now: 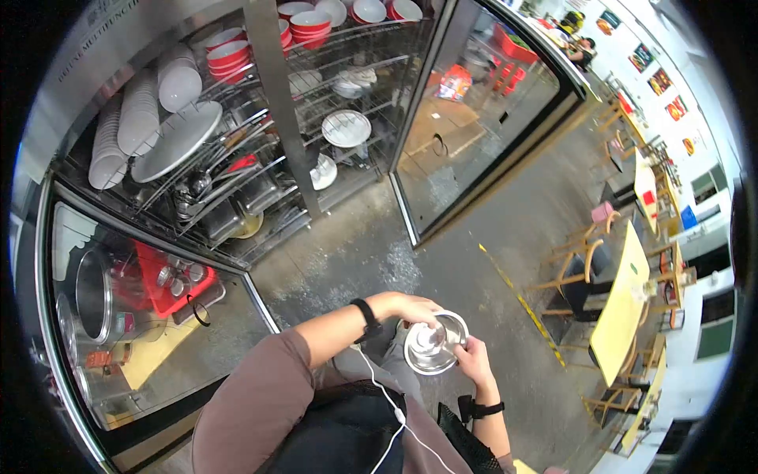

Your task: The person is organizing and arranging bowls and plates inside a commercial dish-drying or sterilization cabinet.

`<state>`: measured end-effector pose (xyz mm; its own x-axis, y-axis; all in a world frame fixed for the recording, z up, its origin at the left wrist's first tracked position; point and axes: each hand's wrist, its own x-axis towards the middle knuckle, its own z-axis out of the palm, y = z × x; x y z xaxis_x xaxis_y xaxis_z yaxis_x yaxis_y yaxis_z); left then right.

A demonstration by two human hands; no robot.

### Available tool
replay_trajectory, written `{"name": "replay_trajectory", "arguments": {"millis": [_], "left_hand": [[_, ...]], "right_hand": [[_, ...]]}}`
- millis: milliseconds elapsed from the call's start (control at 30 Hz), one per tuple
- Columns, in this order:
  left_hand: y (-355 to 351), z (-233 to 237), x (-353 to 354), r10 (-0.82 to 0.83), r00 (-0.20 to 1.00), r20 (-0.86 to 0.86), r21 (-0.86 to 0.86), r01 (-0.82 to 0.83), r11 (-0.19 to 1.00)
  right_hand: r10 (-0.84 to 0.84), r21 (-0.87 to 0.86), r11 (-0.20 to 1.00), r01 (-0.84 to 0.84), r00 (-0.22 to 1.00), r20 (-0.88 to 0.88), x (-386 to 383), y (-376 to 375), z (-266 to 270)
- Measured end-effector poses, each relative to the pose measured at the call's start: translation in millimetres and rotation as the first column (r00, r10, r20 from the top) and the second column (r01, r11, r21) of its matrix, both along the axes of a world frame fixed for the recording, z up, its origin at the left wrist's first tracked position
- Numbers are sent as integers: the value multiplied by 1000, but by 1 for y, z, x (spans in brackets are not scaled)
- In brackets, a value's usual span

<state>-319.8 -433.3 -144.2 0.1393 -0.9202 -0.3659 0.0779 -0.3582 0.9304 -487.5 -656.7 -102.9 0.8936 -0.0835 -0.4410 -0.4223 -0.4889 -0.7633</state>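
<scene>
Holding, item one: a steel bowl point(433, 351), carried in both of your hands in front of your body, above the grey floor point(355, 253). What lies inside it is too blurred to name.

- Your left hand point(412, 308): fingers curled down over the bowl's far rim, gripping it; black wristband point(365, 316) on that arm.
- Your right hand point(474, 362): fingers closed on the bowl's near rim (opposite the left).
- Open cabinet point(268, 103), well beyond the bowl: wire racks with white plates point(138, 118) on edge and stacked red bowls point(229, 54).
- Glass door point(474, 110), swung open beside the cabinet.
- Yellow bench point(624, 300) with wooden chairs point(572, 268), off to your right.
</scene>
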Motion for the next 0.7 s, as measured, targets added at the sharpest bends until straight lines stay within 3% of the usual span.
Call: {"name": "replay_trajectory", "arguments": {"millis": [67, 133, 233, 300, 400, 433, 467, 533, 567, 667, 700], "left_hand": [[27, -15, 21, 262, 943, -207, -18, -272, 962], [56, 10, 43, 406, 893, -192, -62, -424, 903], [89, 35, 65, 604, 759, -244, 2, -622, 783], [105, 57, 71, 731, 660, -172, -2, -743, 670], [136, 93, 91, 853, 522, 14, -8, -853, 522], [145, 100, 94, 876, 476, 78, -5, -878, 478], [149, 103, 95, 930, 350, 114, -127, -923, 363], [160, 127, 100, 905, 212, 368, -95, -960, 263], [166, 133, 100, 903, 138, 408, -76, -980, 184], [195, 154, 102, 765, 126, 632, 53, -991, 120], [208, 146, 103, 772, 79, 631, 27, -996, 80]], "right_hand": [[80, 70, 994, -86, 994, 79, 57, 8, 0], [222, 144, 961, -238, 968, 119, 115, 11, -7], [328, 300, 873, -383, 919, 220, 193, 22, -33], [336, 420, 797, -434, 896, 289, 235, 41, -42], [415, 437, 756, -487, 873, 255, 298, 65, -32], [421, 409, 735, -541, 837, 351, 317, 75, -34], [422, 517, 705, -486, 873, 245, 331, 84, 2], [446, 511, 728, -456, 882, 151, 371, 100, 15], [387, 552, 745, -375, 917, 101, 390, 113, 3], [306, 443, 848, -291, 951, 39, 449, 143, 12], [277, 454, 849, -269, 960, 49, 470, 153, 6]]}}
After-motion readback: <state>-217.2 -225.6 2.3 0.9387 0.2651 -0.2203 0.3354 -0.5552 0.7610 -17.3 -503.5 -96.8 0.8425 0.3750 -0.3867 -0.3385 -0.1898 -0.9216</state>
